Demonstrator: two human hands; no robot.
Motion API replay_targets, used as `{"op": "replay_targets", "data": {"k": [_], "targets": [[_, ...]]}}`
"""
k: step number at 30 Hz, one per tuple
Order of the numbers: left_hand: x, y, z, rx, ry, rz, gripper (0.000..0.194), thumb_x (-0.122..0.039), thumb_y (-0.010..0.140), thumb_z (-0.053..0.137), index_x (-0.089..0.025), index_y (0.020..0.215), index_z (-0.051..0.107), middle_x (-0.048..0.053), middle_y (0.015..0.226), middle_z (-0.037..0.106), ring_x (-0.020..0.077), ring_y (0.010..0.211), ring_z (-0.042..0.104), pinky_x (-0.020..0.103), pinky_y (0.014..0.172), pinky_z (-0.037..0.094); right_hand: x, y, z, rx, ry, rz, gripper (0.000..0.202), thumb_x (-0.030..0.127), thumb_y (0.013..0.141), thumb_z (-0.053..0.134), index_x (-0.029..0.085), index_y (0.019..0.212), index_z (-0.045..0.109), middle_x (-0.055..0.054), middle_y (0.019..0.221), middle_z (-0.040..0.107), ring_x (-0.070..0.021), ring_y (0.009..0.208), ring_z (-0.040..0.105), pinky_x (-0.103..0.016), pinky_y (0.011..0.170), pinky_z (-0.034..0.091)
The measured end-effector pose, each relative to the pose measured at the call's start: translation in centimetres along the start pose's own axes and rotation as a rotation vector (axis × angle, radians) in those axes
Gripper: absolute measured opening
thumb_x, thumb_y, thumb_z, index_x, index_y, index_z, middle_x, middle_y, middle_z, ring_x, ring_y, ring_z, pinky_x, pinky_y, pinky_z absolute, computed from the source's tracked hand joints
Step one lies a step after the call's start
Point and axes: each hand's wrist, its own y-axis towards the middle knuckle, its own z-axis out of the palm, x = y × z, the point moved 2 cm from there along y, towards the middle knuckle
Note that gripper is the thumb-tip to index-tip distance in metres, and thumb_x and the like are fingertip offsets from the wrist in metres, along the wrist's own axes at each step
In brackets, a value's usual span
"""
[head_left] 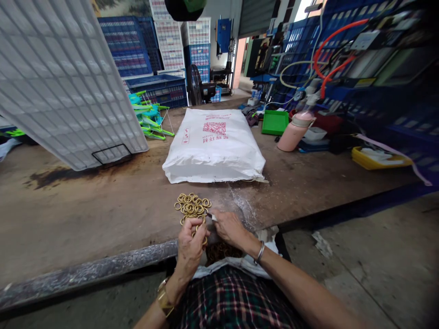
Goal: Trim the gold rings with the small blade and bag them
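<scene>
Several brass-coloured rings (pixel 192 208) lie in a loose pile near the table's front edge. My left hand (pixel 190 242), with a gold watch on its wrist, is closed around a few of these rings at the near side of the pile. Just to its right, my right hand (pixel 230 227) is closed on a small tool with a light part and a dark tip (pixel 210 216), which points at the rings. The tool's kind is too small to make out. Below my hands, a white sack (pixel 226 262) on my lap holds more rings, partly hidden by my wrists.
A white printed bag (pixel 214 146) lies flat beyond the rings. At left a large white plastic crate (pixel 72 91) stands tilted, with green and teal items (pixel 151 119) behind it. A pink bottle (pixel 295 132), green tray (pixel 275 122) and yellow tray (pixel 379 159) are at right.
</scene>
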Motion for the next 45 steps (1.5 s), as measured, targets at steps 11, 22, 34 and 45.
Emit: {"op": "replay_targets", "data": {"k": [11,22,34,45], "targets": [[-0.3,0.2,-0.1,0.270,-0.511,-0.109,0.028,-0.031,0.067,0.070,-0.019,0.081,0.049,-0.004,0.062,0.058,0.0054,0.044,0.045,0.015,0.037,0.033,1.4,0.6,0.5,0.119,0.904,0.194,0.027,0.037,0.084,0.037,0.018,0.066,0.046,0.007,0.048,0.036,-0.0060,0.040,0.030,-0.018,0.040,0.024],[0.8,0.8,-0.6,0.122,-0.456,-0.270,0.039,-0.039,0.058,0.075,-0.015,0.075,0.050,-0.004,0.055,0.055,0.0041,0.041,0.045,0.012,0.035,0.029,1.8,0.3,-0.5,0.031,1.155,0.212,0.015,0.032,0.073,0.053,0.017,0.074,0.052,0.009,0.053,0.042,-0.0036,0.040,0.028,-0.017,0.041,0.024],[0.8,0.9,-0.7,0.149,-0.375,-0.297,0.039,-0.033,0.056,0.076,-0.016,0.082,0.053,-0.005,0.054,0.056,0.0040,0.041,0.045,0.012,0.035,0.027,1.7,0.3,-2.1,-0.111,0.918,0.038,0.008,0.022,0.074,0.049,0.017,0.072,0.054,0.005,0.064,0.047,-0.0077,0.059,0.041,-0.018,0.057,0.033],[0.7,1.1,-0.7,0.151,-0.532,-0.411,0.025,-0.018,0.062,0.068,-0.017,0.078,0.049,-0.005,0.055,0.053,0.0036,0.039,0.044,0.011,0.035,0.026,2.4,0.1,-2.0,-0.185,0.789,-0.013,0.018,0.022,0.080,0.045,0.017,0.093,0.056,0.000,0.082,0.059,-0.0115,0.074,0.052,-0.023,0.069,0.041]]}}
